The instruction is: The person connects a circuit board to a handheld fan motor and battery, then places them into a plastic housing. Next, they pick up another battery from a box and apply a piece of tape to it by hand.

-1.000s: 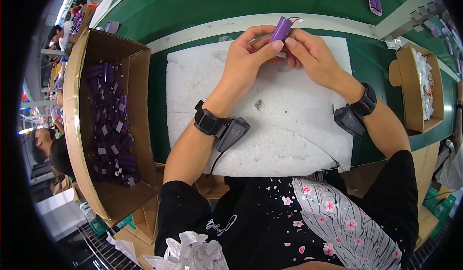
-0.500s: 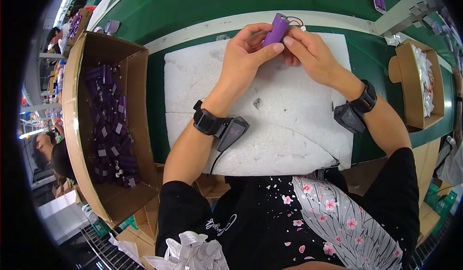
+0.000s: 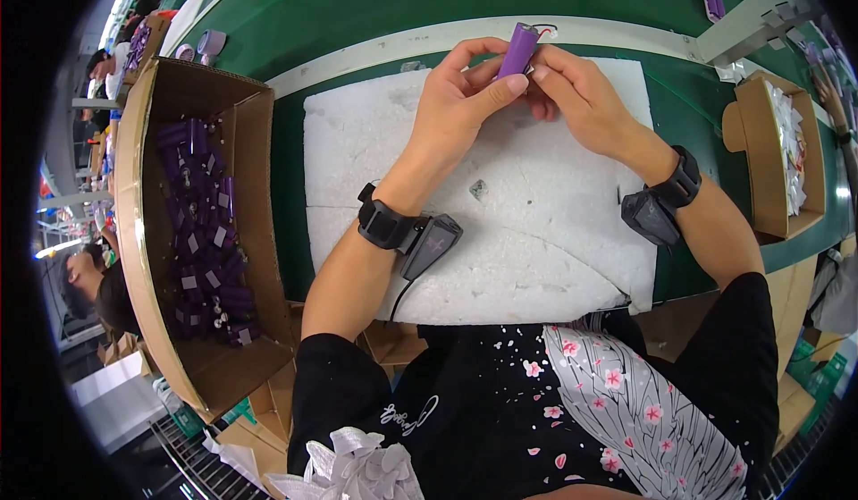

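A purple cylindrical battery (image 3: 518, 51) stands tilted above the far edge of a white foam board (image 3: 536, 268). My left hand (image 3: 463, 89) grips it between thumb and fingers. Thin red and black wires (image 3: 543, 31) loop from the battery's top end toward my right hand. My right hand (image 3: 576, 89) is closed beside the battery, its thumb and fingertips pinched together. A small white piece shows at those fingertips, probably the wires' plug, but most of it is hidden.
At left stands a deep cardboard box (image 3: 255, 142) holding many purple batteries (image 3: 201, 232). A smaller carton (image 3: 760, 160) at right contains white wired parts (image 3: 788, 142). Beyond a pale rail (image 3: 375, 53), purple devices (image 3: 211, 44) lie on a green surface. A metal post (image 3: 760, 22) rises far right.
The white plug, exposed beyond my right fingers before, has gone down among the fingertips. The battery has shifted slightly right. Purple devices on the far green surface have slid a little rightward.
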A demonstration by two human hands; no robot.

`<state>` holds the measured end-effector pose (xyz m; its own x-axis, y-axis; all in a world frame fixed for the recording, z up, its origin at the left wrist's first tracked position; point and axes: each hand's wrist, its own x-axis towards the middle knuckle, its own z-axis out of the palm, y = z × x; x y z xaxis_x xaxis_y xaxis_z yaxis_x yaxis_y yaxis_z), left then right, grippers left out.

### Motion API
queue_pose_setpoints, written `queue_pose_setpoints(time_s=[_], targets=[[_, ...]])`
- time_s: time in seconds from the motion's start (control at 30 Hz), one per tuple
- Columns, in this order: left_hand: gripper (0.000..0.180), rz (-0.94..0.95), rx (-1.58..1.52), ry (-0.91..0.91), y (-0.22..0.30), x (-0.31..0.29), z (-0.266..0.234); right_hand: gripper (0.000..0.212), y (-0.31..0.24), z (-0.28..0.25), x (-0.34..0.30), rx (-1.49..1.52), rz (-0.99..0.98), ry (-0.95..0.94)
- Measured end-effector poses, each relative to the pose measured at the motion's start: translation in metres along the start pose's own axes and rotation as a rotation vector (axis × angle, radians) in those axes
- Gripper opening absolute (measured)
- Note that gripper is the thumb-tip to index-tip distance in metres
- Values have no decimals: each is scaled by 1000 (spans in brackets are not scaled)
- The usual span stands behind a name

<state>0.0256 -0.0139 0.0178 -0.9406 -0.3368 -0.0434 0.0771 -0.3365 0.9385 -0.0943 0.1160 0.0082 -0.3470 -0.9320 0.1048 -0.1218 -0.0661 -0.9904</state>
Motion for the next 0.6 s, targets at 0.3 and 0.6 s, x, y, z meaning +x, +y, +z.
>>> queue_pose_setpoints(time_s=[0.3, 0.6], targets=[[36, -10, -16, 33, 3, 0, 4, 24, 1, -3, 1, -30, -2, -18], [35, 8, -20, 26, 1, 2, 2, 23, -3, -2, 2, -76, 12, -13]])
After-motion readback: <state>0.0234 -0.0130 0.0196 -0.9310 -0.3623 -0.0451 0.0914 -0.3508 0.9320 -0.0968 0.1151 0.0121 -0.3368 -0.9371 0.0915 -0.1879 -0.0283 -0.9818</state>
